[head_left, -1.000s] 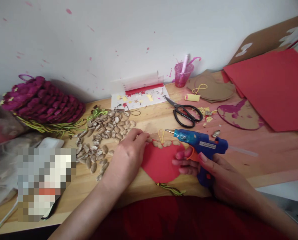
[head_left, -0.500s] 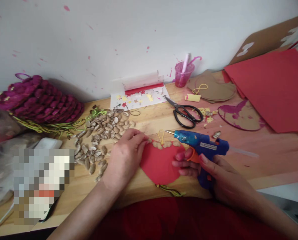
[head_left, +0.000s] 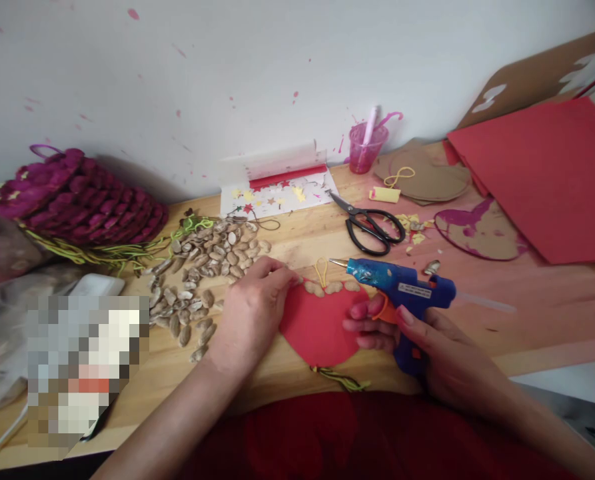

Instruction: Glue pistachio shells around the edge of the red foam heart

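Observation:
A red heart-shaped piece (head_left: 322,327) lies on the wooden table with peanut shells (head_left: 334,288) along its top edge. A yellow loop (head_left: 322,272) stands at its top and green-yellow strings (head_left: 342,380) trail from its lower tip. My left hand (head_left: 257,310) pinches a peanut shell at the heart's upper left edge; the fingers partly hide it. In my right hand (head_left: 422,333) is a blue glue gun (head_left: 402,283), its nozzle pointing left above the heart's upper right, fingers around the orange trigger.
Loose peanut shells (head_left: 197,260) lie left of the heart. Black scissors (head_left: 372,230), a pink cup (head_left: 367,150) and star stickers (head_left: 272,197) stand or lie behind. Red sheets (head_left: 547,180) are at right, a purple shell-covered object (head_left: 82,200) and a blurred-out item (head_left: 87,373) at left.

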Motion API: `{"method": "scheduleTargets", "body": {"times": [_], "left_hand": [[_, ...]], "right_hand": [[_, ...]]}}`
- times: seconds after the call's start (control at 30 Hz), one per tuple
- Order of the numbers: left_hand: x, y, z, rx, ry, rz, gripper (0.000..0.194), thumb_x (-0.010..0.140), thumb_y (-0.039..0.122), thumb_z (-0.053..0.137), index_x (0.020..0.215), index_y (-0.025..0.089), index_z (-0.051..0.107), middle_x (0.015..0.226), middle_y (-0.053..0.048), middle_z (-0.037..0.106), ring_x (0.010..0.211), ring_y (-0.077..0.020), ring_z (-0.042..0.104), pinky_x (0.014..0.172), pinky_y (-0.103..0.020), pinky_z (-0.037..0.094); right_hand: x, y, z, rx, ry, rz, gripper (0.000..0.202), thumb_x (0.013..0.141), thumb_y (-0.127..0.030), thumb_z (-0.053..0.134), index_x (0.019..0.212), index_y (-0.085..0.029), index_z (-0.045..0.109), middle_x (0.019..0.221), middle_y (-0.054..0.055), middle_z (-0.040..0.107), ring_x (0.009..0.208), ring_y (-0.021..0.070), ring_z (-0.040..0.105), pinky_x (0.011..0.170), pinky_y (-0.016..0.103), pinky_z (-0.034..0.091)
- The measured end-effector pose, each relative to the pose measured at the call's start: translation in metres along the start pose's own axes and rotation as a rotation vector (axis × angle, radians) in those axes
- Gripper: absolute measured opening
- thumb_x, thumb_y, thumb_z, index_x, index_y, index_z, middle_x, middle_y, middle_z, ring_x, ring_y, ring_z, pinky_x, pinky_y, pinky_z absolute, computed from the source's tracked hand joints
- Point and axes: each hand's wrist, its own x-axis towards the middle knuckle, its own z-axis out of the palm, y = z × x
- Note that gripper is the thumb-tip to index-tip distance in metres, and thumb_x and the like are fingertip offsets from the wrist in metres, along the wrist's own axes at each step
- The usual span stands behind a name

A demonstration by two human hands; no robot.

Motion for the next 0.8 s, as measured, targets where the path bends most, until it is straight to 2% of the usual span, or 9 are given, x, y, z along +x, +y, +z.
{"method": "scheduleTargets", "body": {"times": [0.2,0.47,0.8], "left_hand": [[0.0000,-0.0014,0.0025,-0.019,-0.014,0.010,0.020,0.095,0.013,0.055,0.091,0.021,0.074,0.096,-0.003,0.069,0.080,-0.0136,0.066,0.067,-0.023,0.052],[0.0012,-0.0014,0.0046,0.000,0.005,0.032,0.020,0.095,0.014,0.056,0.087,0.020,0.073,0.095,-0.003,0.070,0.079,-0.0136,0.066,0.068,-0.023,0.051],[0.0001,-0.0001,0.0063,0.010,0.011,0.023,0.021,0.095,0.012,0.055,0.087,0.020,0.073,0.092,-0.003,0.069,0.077,-0.0140,0.064,0.069,-0.024,0.048]], "right_hand": [[0.0011,0.0000,-0.0006,-0.052,0.000,-0.009,0.025,0.087,-0.048,0.073,0.100,-0.027,0.078,0.112,0.009,0.076,0.101,0.0281,0.074,0.089,0.043,0.060],[0.0028,0.0017,0.0001,-0.045,-0.011,-0.028,0.024,0.089,-0.046,0.072,0.098,-0.024,0.077,0.105,0.008,0.078,0.095,0.0232,0.075,0.085,0.035,0.061],[0.0013,0.0001,0.0057,-0.034,0.009,-0.060,0.024,0.086,-0.045,0.074,0.095,-0.023,0.075,0.103,0.008,0.078,0.096,0.0239,0.075,0.082,0.035,0.061]]}}
